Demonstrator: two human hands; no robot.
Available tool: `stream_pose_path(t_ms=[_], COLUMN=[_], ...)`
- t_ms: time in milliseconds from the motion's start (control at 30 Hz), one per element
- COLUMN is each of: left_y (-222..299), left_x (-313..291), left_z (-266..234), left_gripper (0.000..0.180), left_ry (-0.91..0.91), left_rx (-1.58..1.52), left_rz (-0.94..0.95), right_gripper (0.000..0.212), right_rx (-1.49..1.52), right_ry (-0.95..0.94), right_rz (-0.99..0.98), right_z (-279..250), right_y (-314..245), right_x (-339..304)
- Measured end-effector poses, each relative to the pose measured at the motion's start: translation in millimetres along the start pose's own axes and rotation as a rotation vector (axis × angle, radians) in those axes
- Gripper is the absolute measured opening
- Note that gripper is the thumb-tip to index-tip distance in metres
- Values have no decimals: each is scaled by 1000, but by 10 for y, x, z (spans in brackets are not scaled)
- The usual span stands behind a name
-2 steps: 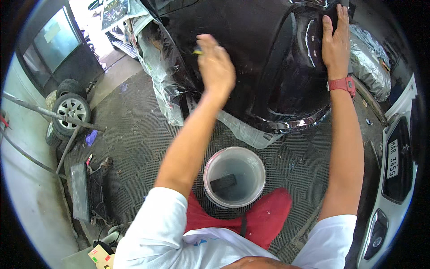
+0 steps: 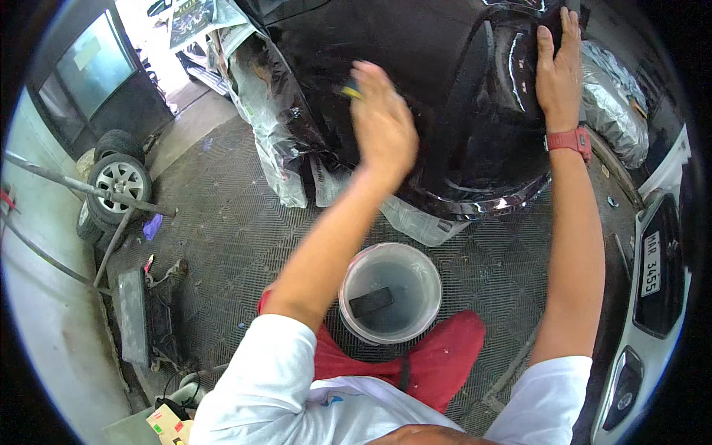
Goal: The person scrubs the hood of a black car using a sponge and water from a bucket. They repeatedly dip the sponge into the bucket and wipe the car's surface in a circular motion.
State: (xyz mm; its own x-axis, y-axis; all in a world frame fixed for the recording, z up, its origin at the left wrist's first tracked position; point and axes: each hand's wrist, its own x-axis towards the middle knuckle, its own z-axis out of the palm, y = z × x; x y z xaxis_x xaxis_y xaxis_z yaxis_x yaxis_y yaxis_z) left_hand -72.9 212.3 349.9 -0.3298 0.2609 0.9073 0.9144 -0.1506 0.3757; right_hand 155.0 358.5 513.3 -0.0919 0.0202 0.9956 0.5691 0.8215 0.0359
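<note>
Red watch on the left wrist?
No, the red watch is on the same arm as the right hand, at the dark car panel.

Beneath me spreads a ridged grey floor; a pale wall lines its left edge; daylight glares beside a dark door with a window.

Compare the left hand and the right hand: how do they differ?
The left hand looks blurred; the right hand is sharp. The left has a small yellow-edged item at its fingers; no item shows at the right's. The left's wrist is bare, while the right's wears a red watch. Both are ungloved, with fingers pointing away from the person.
</note>
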Motion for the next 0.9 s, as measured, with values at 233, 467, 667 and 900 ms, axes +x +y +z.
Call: stream_pose_path(t_ms=[233, 467, 667, 900], left_y=[-524, 191, -923, 347], left_x=[-55, -597, 58, -752], left_z=[-206, -55, -243, 59], left_gripper=[56, 64, 62, 71], left_ry=[-110, -154, -108, -202], left_rx=[-19, -73, 112, -48], left_rz=[-130, 7, -440, 223], right_gripper=[70, 67, 62, 59], right_rx=[34, -15, 14, -33], right_ry=[40, 12, -29, -50], right_rz=[-4, -21, 93, 116], right_z=[56, -11, -17, -146], right_y=[70, 133, -119, -102], right_x=[41, 38, 21, 41])
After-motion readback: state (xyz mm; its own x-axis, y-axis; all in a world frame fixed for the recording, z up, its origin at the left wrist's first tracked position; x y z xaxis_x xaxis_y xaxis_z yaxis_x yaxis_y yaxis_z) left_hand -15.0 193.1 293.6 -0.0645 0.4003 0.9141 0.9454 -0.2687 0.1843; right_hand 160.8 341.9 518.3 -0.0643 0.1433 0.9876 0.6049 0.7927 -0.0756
